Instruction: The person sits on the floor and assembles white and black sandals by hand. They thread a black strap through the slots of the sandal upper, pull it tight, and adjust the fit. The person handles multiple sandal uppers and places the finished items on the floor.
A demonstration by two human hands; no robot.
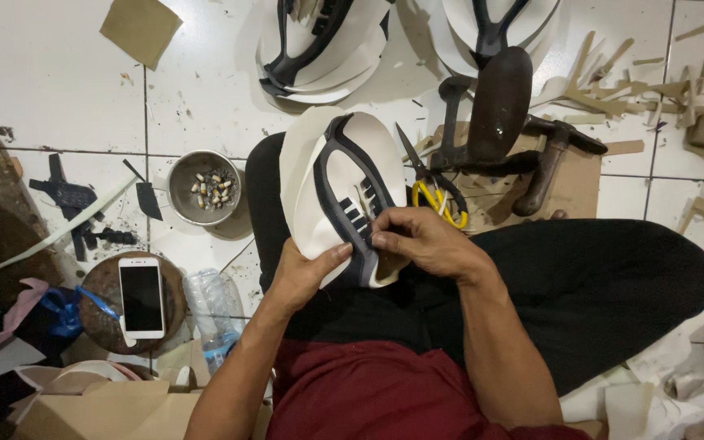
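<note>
Steel bowl [204, 187] on the floor holds cigarette butts [212, 188]. Both hands grip a white shoe upper [329, 183] on the lap: left hand [305, 273] clasps its edge, right hand [417, 239] pinches the dark strap [350, 216].

A floor-level shoemaking workshop: shoe uppers [319, 41], iron last stand [495, 106], scissors [433, 191], hammer [552, 159], offcuts [613, 90] on tiles.

The left hand [307, 273] hides the near edge of the white-and-black shoe upper [344, 191], while two stacked uppers [319, 45] at twelve o'clock are cut off by the top edge, and the metal bowl's [204, 187] contents are too small to identify.
</note>
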